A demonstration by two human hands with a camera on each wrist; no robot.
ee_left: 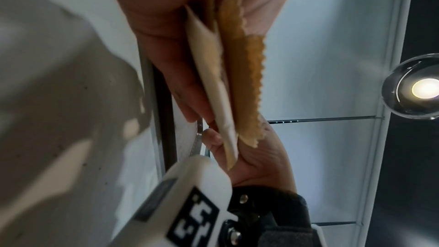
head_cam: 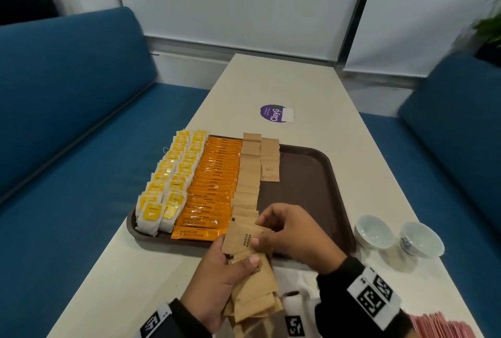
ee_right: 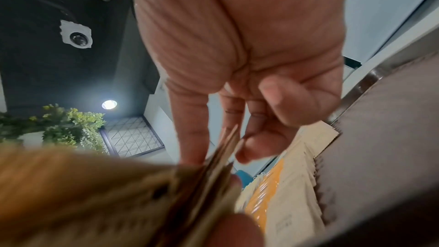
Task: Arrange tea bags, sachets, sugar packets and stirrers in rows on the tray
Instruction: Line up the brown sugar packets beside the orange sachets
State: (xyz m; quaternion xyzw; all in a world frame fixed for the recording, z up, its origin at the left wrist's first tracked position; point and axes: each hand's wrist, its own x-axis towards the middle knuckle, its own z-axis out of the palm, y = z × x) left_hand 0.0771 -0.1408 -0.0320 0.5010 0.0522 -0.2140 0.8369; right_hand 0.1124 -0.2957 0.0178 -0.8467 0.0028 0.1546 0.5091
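Note:
A brown tray point(head_cam: 303, 175) holds two rows of yellow tea bags point(head_cam: 168, 175), a row of orange coffee sachets point(head_cam: 214, 188), a long row of brown sugar packets point(head_cam: 248, 175) and a short second row point(head_cam: 269, 158). At the tray's near edge my left hand point(head_cam: 230, 259) grips a fanned stack of brown sugar packets point(head_cam: 252, 291). My right hand point(head_cam: 259, 230) pinches the top packet point(head_cam: 240, 237) of that stack. In the left wrist view the stack point(ee_left: 247, 82) lies edge-on against my palm. The right wrist view shows my fingers point(ee_right: 190, 138) on packet edges point(ee_right: 228, 142) above the tray point(ee_right: 380, 138).
Two white cups point(head_cam: 375, 232) point(head_cam: 421, 240) stand on the table right of the tray. A purple sticker point(head_cam: 273, 113) lies beyond the tray. Pink packets point(head_cam: 444, 324) sit at the near right corner. Blue sofas point(head_cam: 67, 93) flank the narrow white table.

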